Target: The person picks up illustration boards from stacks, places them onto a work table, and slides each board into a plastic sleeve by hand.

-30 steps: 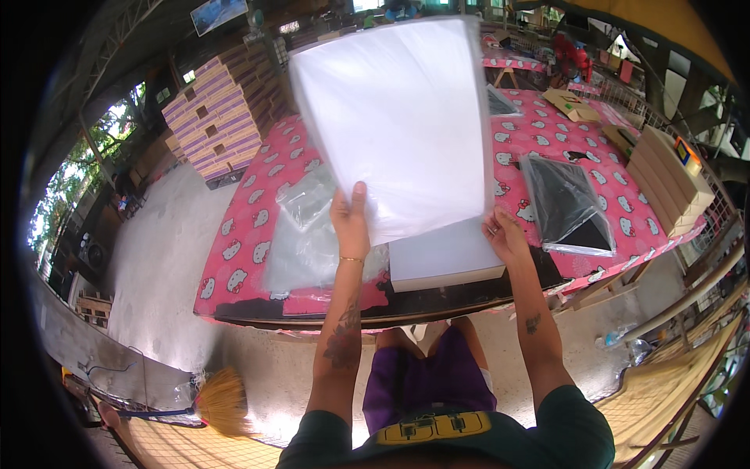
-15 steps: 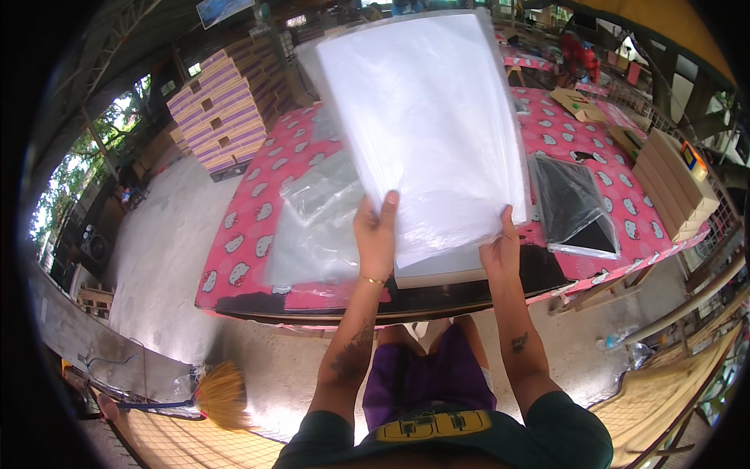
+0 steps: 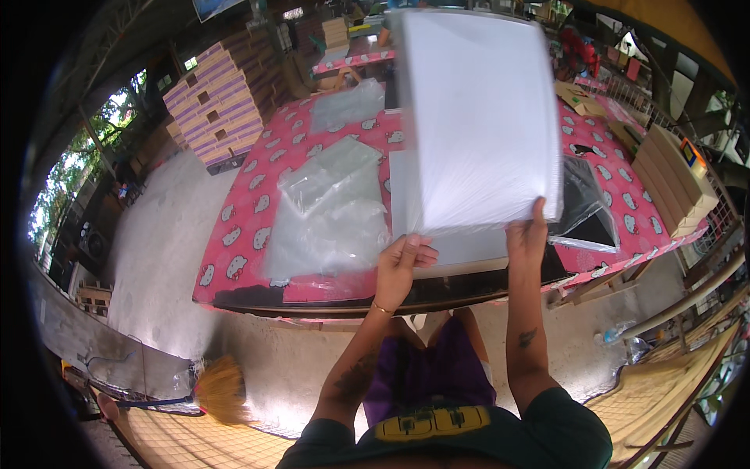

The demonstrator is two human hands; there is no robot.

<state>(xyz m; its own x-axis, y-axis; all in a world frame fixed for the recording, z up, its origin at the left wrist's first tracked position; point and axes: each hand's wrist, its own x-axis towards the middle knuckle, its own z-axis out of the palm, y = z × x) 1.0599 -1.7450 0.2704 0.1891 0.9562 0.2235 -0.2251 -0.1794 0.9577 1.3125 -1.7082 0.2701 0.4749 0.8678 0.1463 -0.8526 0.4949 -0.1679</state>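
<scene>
A white sheet stack in a clear plastic sleeve [image 3: 484, 117] is tilted up over the table. Its lower right corner is pinched in my right hand [image 3: 528, 234], thumb on the front. My left hand [image 3: 405, 262] is just below the packet's lower left corner, fingers apart and holding nothing that I can see. Beneath the packet lies a pale, flat stack [image 3: 461, 254] near the table's front edge, partly hidden. Left of it, loose clear plastic sleeves [image 3: 328, 219] lie spread out. To the right sits a black sheet in clear plastic [image 3: 590, 211], partly covered by the packet.
The table [image 3: 234, 242] has a pink patterned cover. More clear plastic [image 3: 348, 108] lies toward its far side. A brown cardboard stack [image 3: 673, 184] stands at the right edge. Boxes [image 3: 215, 109] are piled beyond the table at left. A broom [image 3: 219, 391] lies at lower left.
The packet has swung to the right with my right hand. My left hand has come off its lower edge and moved slightly right, uncovering more of the pale stack and the loose sleeves.
</scene>
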